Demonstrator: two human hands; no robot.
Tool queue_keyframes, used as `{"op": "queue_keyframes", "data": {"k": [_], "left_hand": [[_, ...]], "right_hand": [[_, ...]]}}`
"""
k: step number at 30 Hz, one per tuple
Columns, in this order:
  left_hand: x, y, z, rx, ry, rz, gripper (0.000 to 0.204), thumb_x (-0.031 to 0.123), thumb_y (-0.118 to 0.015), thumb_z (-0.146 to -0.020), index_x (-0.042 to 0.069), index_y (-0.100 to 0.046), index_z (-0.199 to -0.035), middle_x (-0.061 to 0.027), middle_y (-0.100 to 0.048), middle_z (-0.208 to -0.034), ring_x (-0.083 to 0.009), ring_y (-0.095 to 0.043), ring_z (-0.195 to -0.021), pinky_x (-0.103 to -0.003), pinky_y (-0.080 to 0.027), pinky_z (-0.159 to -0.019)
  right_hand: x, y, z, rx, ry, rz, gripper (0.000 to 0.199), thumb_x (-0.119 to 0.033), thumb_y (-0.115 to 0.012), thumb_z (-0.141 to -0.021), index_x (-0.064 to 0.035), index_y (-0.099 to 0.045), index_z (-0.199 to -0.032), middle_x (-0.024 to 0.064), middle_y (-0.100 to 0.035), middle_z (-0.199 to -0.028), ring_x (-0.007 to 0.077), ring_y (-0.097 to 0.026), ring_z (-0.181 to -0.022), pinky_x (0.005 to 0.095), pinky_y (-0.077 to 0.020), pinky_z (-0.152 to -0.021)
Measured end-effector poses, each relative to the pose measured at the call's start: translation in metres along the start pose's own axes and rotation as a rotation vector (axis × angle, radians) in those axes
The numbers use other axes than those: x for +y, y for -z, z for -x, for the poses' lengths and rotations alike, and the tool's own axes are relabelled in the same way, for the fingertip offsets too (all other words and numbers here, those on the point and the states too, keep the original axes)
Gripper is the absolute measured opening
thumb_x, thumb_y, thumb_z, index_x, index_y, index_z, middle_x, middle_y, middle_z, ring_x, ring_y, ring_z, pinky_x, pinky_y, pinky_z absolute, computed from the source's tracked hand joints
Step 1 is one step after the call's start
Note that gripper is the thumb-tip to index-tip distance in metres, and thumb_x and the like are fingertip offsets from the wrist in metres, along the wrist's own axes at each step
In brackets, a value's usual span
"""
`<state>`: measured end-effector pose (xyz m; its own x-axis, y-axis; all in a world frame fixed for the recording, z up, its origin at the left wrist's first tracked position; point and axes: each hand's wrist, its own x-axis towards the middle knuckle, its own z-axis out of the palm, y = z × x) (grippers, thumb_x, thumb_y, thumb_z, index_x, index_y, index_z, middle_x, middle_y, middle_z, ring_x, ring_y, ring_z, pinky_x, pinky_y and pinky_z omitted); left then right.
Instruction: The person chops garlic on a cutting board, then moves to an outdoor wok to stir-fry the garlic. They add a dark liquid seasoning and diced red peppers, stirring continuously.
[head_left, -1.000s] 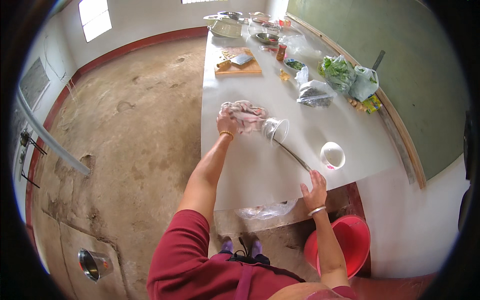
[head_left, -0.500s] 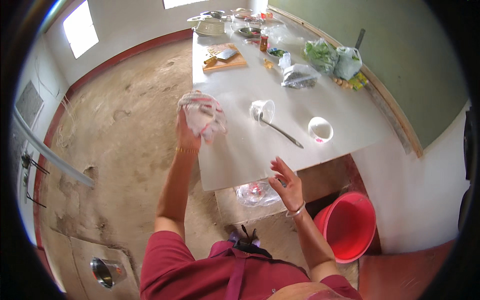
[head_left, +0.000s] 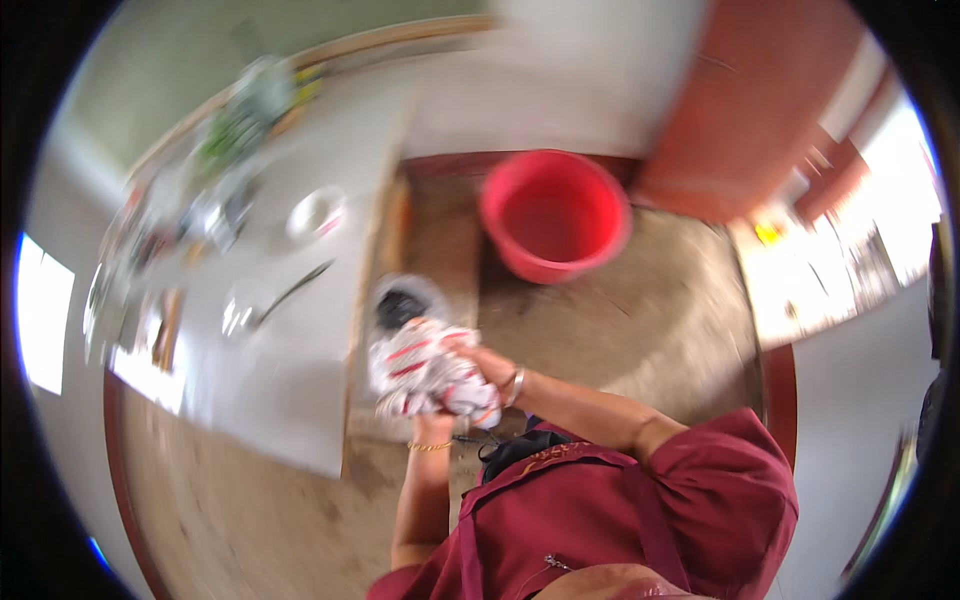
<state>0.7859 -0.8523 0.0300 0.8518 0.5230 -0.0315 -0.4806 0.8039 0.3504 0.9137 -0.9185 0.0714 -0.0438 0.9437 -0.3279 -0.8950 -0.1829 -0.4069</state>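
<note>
A crumpled white cloth (head_left: 425, 365) with red stripes is bunched between my two hands, beyond the table's near edge. My right hand (head_left: 488, 368), wearing a silver bangle at the wrist, grips the cloth from the right. From below, my left hand (head_left: 433, 424) holds it too; folds of cloth cover most of its fingers. Just past the cloth is a dark thing (head_left: 400, 308) in clear plastic, too blurred to name. On the table (head_left: 290, 400), a metal spoon (head_left: 290, 292) leans out of a clear cup (head_left: 242, 312), with a white tub (head_left: 316, 213) farther back.
A pink-red plastic bucket (head_left: 555, 258) stands on the floor against the wall. Blurred green vegetables in plastic bags (head_left: 235, 125) lie along the table's far side. A reddish-brown door panel (head_left: 755, 110) and a light surface (head_left: 800, 280) holding small items are at the right.
My view has swung to the right, bringing the bucket to the middle. My right hand, open and apart before, now grips the cloth together with my left, and the cloth is away from the tabletop.
</note>
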Motion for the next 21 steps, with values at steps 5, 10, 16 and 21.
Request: {"op": "queue_keyframes", "data": {"k": [5,10,16,21], "left_hand": [[-0.024,0.086,-0.05,0.113,0.135,-0.332,0.053,0.037,-0.046,-0.087,0.008,-0.034,-0.129,-0.0094,-0.037,-0.131,-0.0244,-0.037,-0.118,-0.038,-0.033,-0.099],[-0.031,0.008,-0.093,0.21,0.337,-0.549,0.056,0.044,-0.049,-0.082,0.01,-0.041,-0.126,-0.0113,-0.043,-0.127,-0.0265,-0.045,-0.113,-0.039,-0.042,-0.09],[-0.204,-0.145,-0.088,-0.212,0.53,-0.867,0.075,0.059,-0.042,-0.082,0.025,-0.01,-0.141,-0.0074,-0.011,-0.145,-0.0303,-0.021,-0.129,-0.056,-0.021,-0.098],[-0.373,-0.191,-0.094,-0.272,0.986,-0.26,0.059,0.048,-0.043,-0.086,0.004,-0.039,-0.125,-0.0125,-0.05,-0.118,-0.0258,-0.051,-0.104,-0.039,-0.04,-0.091]], "right_hand": [[-0.025,0.002,0.074,0.355,0.424,0.367,0.042,-0.03,-0.063,-0.08,-0.0022,-0.056,-0.111,0.0035,-0.059,-0.103,0.01,-0.052,-0.094,0.0252,-0.0421,-0.083],[-0.061,0.025,0.158,0.719,0.737,0.144,0.035,-0.035,-0.065,-0.079,-0.0052,-0.058,-0.097,0.0027,-0.061,-0.091,0.0105,-0.057,-0.077,0.0258,-0.0484,-0.068],[-0.102,0.063,0.285,0.544,0.925,-0.227,0.035,-0.039,-0.057,-0.083,-0.0101,-0.054,-0.102,0.0028,-0.058,-0.088,0.014,-0.059,-0.076,0.0315,-0.0517,-0.067],[-0.123,0.138,0.373,0.313,0.84,-0.549,0.044,-0.048,-0.051,-0.083,-0.0089,-0.059,-0.102,0.0067,-0.064,-0.092,0.019,-0.061,-0.079,0.0363,-0.0492,-0.077]]}}
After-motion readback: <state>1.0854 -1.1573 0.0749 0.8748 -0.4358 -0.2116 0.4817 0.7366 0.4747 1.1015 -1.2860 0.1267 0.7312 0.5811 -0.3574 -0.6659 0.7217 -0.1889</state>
